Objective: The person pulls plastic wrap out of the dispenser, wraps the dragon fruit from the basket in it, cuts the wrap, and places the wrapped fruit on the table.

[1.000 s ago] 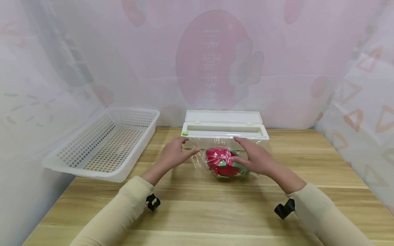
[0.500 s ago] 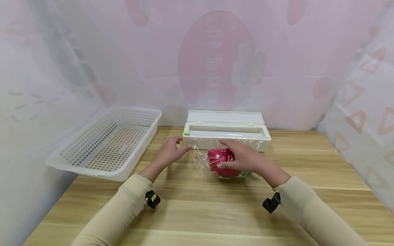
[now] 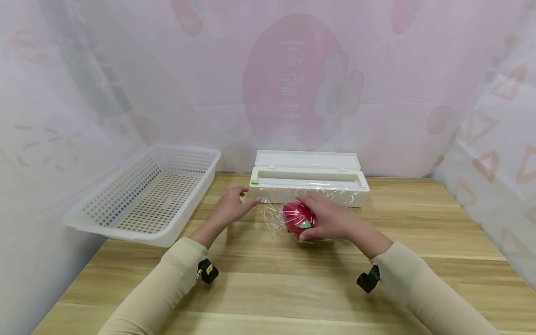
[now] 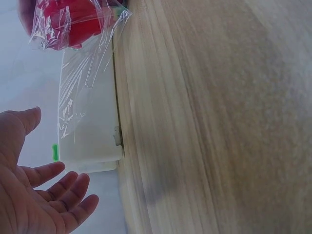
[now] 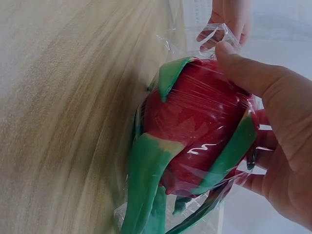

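Further left than before, the right hand (image 3: 332,218) grasps one film-wrapped dragon fruit (image 3: 295,216). The left hand (image 3: 231,205) is released.

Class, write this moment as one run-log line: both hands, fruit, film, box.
left hand: holds nothing, near white box | right hand: grips fruit | film: clear, over fruit | white box: lid raised

The left arm (image 3: 163,279) and right arm (image 3: 427,288) reach forward. The left hand (image 3: 231,204) is loose, its fingers (image 4: 72,197) a bit bent. The right hand (image 3: 331,217) is curled in a grip.
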`<state>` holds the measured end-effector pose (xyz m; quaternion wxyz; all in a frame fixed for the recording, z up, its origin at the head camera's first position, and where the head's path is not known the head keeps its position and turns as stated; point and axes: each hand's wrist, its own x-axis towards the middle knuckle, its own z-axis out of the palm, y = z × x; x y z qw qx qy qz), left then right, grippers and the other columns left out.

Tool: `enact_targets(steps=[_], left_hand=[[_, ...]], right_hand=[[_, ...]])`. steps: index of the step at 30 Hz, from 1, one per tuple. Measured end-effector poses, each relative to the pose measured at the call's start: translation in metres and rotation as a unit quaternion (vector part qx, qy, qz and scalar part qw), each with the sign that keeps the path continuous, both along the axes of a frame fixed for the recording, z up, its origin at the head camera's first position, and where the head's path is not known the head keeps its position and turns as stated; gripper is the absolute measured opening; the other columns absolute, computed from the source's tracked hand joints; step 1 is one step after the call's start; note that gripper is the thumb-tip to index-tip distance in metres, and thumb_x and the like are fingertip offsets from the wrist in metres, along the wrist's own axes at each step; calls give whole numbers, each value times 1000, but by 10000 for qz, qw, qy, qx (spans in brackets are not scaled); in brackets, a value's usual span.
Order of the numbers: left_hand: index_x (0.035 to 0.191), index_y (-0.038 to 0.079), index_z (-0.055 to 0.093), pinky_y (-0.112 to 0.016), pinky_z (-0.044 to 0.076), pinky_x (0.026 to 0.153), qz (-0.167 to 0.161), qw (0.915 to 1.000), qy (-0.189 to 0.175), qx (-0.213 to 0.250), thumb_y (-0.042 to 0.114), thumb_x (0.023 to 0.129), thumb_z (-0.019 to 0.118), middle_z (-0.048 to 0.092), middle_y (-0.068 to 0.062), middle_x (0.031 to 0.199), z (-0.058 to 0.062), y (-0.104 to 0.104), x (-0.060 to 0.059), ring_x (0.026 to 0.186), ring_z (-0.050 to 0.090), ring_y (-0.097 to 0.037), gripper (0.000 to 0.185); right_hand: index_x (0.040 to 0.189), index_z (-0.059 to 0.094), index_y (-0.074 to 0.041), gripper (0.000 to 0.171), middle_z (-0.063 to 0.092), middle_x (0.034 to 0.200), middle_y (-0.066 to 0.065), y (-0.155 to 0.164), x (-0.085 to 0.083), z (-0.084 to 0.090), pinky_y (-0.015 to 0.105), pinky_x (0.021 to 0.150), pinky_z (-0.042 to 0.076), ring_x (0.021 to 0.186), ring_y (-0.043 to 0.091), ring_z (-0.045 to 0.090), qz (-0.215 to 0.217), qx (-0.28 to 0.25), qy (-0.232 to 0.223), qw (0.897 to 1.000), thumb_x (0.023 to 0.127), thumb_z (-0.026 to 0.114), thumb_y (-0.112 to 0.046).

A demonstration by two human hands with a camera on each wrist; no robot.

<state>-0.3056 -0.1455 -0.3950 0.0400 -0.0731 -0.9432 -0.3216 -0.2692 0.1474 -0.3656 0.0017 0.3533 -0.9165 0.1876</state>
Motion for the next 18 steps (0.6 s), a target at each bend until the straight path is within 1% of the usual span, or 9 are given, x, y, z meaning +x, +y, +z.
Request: enact_targets(steps=[7, 11, 16, 18], left_hand=[[135, 2, 52, -52, 44, 95, 44, 9999, -65, 75, 54, 89, 64, 54, -20, 129, -2, -2, -1, 116, 53, -37, 71], [135, 0, 52, -52, 44, 96, 37, 9998, -141, 144, 52, 89, 64, 55, -22, 129, -3, -2, -4, 117, 53, -38, 70], [136, -2, 49, -51, 44, 97, 101, 9991, -242, 344, 50, 91, 62, 54, -23, 131, -5, -2, -12, 119, 52, -39, 70], [138, -2, 46, -51, 43, 98, 145, 9985, -269, 458, 50, 91, 62, 52, -23, 132, -6, -2, -16, 120, 50, -39, 71]], right_hand=[[149, 35, -7, 99, 47, 140, 14, -5, -2, 7, 51, 99, 44, 126, 31, 45, -5, -19, -23, 10000, 72, 83, -48], [149, 35, -9, 95, 48, 141, 13, -9, -3, 14, 48, 98, 45, 125, 29, 46, -20, 78, 35, 10000, 75, 80, -50], [148, 36, -6, 90, 46, 143, 15, -21, -11, 29, 47, 106, 38, 130, 31, 43, 10, 184, 309, 9994, 80, 75, -50], [148, 36, -5, 88, 44, 144, 15, -28, -16, 35, 46, 108, 35, 132, 31, 41, 4, 157, 318, 9994, 82, 74, -49]])
